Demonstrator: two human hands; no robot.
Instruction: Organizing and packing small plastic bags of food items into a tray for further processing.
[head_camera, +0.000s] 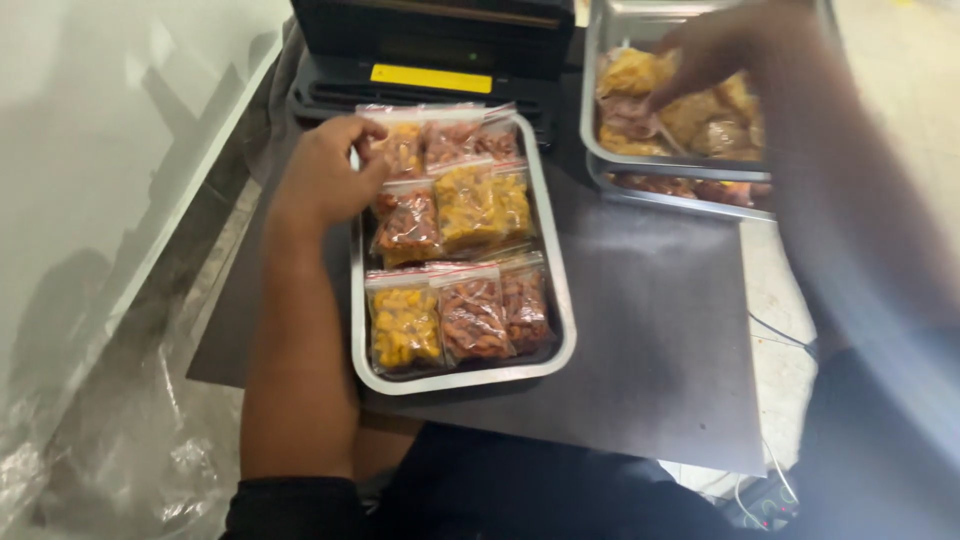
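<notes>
Two hands busy: left hand (330, 175) gripping a snack bag (400, 150), right hand (715, 50) blurred, grip unclear.

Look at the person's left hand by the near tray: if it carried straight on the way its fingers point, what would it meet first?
The left hand points right, so probably the small sealed snack bags in the steel tray's top row; it seems to touch one already.

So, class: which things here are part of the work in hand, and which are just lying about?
In hand:
left hand
right hand
near tray of sealed snack bags
far tray of loose bags

Lying about:
black machine
clear plastic sheet
cables
</notes>
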